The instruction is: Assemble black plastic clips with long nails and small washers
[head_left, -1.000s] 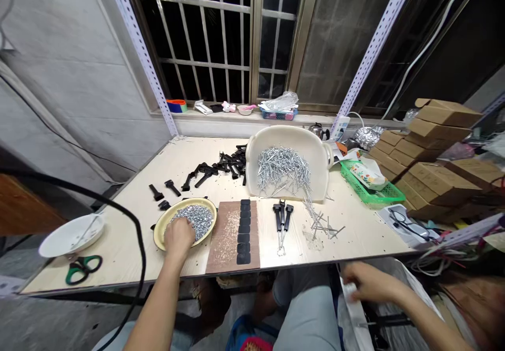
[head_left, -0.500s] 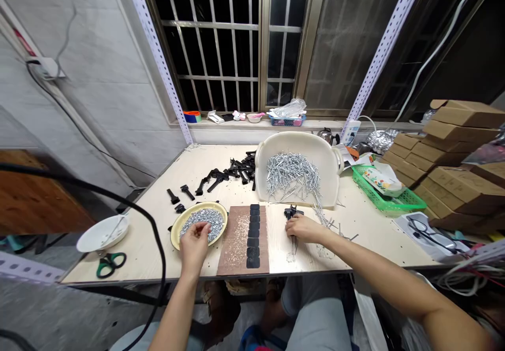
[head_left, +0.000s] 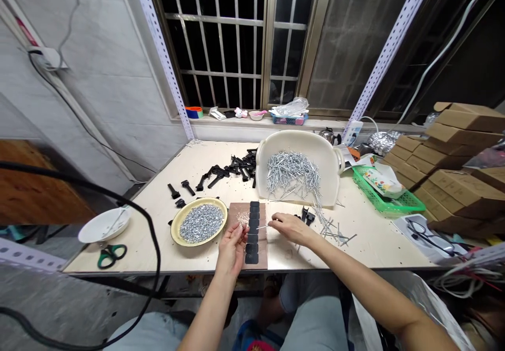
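Note:
My left hand (head_left: 232, 248) is pinched over the brown mat (head_left: 234, 260), its fingertips on something too small to make out. Facing it from the right, my right hand (head_left: 291, 228) grips one end of a long thin screw (head_left: 262, 227), which points at the left fingertips. Between the hands, a column of black square pieces (head_left: 252, 248) lies along the mat. Left of my left hand stands a yellow-rimmed bowl (head_left: 176, 236) of small silvery metal parts (head_left: 202, 221). Black plastic parts (head_left: 307, 216) rest just beyond my right hand.
A large cream tub (head_left: 330, 182) at the back spills long screws (head_left: 292, 171) onto the table. Black clamp-like parts (head_left: 216, 174) lie behind the bowl. Green-handled scissors (head_left: 112, 255) and a white bowl (head_left: 90, 231) sit at left; a green basket (head_left: 410, 203) and cardboard boxes (head_left: 453, 188) at right.
My left hand has moved right, from above the bowl to the mat. My right hand has left the black parts, shifted left and now holds a screw.

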Demonstrator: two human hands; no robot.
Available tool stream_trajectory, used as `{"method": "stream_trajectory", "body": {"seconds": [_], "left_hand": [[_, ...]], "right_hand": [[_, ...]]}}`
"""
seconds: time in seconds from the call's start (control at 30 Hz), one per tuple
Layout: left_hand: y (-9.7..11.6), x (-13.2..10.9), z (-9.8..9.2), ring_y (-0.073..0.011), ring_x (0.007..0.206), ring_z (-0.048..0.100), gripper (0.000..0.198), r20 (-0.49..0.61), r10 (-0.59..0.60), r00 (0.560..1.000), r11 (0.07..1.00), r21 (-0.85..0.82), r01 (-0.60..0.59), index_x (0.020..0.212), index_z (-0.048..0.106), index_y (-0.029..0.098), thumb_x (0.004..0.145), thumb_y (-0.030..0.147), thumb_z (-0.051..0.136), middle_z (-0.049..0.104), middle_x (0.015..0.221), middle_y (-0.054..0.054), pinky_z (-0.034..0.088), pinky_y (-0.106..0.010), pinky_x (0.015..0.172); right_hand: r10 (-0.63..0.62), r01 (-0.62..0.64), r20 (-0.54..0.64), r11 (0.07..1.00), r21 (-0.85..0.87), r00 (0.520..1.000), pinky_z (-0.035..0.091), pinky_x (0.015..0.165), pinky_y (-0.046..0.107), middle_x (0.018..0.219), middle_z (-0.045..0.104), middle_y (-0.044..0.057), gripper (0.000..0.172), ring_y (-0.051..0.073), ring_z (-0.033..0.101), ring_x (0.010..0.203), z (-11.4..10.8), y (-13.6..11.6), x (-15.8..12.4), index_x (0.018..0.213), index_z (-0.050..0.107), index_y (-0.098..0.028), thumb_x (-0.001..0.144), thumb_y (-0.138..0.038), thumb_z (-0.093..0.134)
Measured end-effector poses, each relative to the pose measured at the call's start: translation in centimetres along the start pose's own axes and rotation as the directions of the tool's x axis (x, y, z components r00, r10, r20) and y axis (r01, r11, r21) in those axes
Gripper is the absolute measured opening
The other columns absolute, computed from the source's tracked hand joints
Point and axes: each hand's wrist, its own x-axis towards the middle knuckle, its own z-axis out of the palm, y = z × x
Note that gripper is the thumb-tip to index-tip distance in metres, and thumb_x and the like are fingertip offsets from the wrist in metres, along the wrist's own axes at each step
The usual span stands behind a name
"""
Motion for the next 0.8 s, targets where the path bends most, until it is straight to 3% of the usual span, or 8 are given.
{"method": "stream_trajectory", "body": {"seconds": [0.1, 0.27, 0.47, 0.7, 0.8], "left_hand": [[-0.4, 0.0, 0.1, -0.0101, 0.069, 0.064, 0.015, 0.005, 0.003, 1.0, 0.998, -0.069, -0.002, 0.082, 0.057, 0.013, 0.072, 0.002, 0.058, 0.067, 0.077, -0.005, 0.05, -0.018, 0.061], [-0.8, -0.2, 0.4, -0.0089, 0.066, 0.062, 0.016, 0.027, 0.048, 0.998, 0.993, -0.113, -0.045, 0.084, 0.057, 0.013, 0.071, 0.005, 0.06, 0.066, 0.075, -0.004, 0.049, -0.018, 0.063], [-1.1, -0.4, 0.7, -0.0087, 0.068, 0.062, 0.023, 0.009, 0.12, 0.993, 0.987, -0.113, -0.118, 0.087, 0.055, 0.014, 0.068, 0.005, 0.063, 0.065, 0.076, -0.004, 0.049, -0.019, 0.065], [-1.1, -0.5, 0.8, -0.0095, 0.078, 0.062, 0.031, 0.03, 0.188, 0.982, 0.981, -0.046, -0.187, 0.09, 0.054, 0.018, 0.063, 0.013, 0.07, 0.064, 0.08, 0.0, 0.047, -0.021, 0.076], [-1.2, -0.5, 0.8, -0.0096, 0.08, 0.061, 0.035, 0.023, 0.218, 0.976, 0.976, -0.031, -0.217, 0.091, 0.054, 0.018, 0.061, 0.014, 0.072, 0.063, 0.083, 0.0, 0.046, -0.022, 0.078]], "right_hand": [[0.103, -0.093, -0.131, 0.992, 0.08, 0.986, 0.037, 0.06, 0.021, 0.097, 0.054, 0.004, 0.019, 0.012, 0.052, 0.074, -1.0, -3.0, 1.2, 0.099, 0.051, -0.021, 0.093, -0.027, 0.034], [0.218, -0.204, -0.189, 0.975, 0.087, 0.957, 0.036, 0.056, 0.02, 0.087, 0.054, 0.003, 0.023, 0.011, 0.053, 0.071, -1.9, -6.2, 2.5, 0.085, 0.053, -0.019, 0.094, -0.026, 0.033], [0.321, -0.304, -0.171, 0.945, 0.118, 0.931, 0.037, 0.057, 0.021, 0.084, 0.054, 0.003, 0.017, 0.012, 0.053, 0.071, -1.7, -7.1, 2.8, 0.083, 0.051, -0.019, 0.092, -0.026, 0.038], [0.385, -0.343, -0.078, 0.884, 0.318, 0.92, 0.04, 0.061, 0.025, 0.08, 0.056, 0.005, 0.024, 0.016, 0.055, 0.072, -0.9, -7.4, 2.9, 0.081, 0.051, -0.019, 0.093, -0.03, 0.034], [0.407, -0.336, -0.107, 0.853, 0.398, 0.907, 0.04, 0.063, 0.026, 0.079, 0.057, 0.004, 0.02, 0.016, 0.055, 0.073, -0.8, -7.4, 2.7, 0.083, 0.051, -0.019, 0.092, -0.03, 0.037]]}}
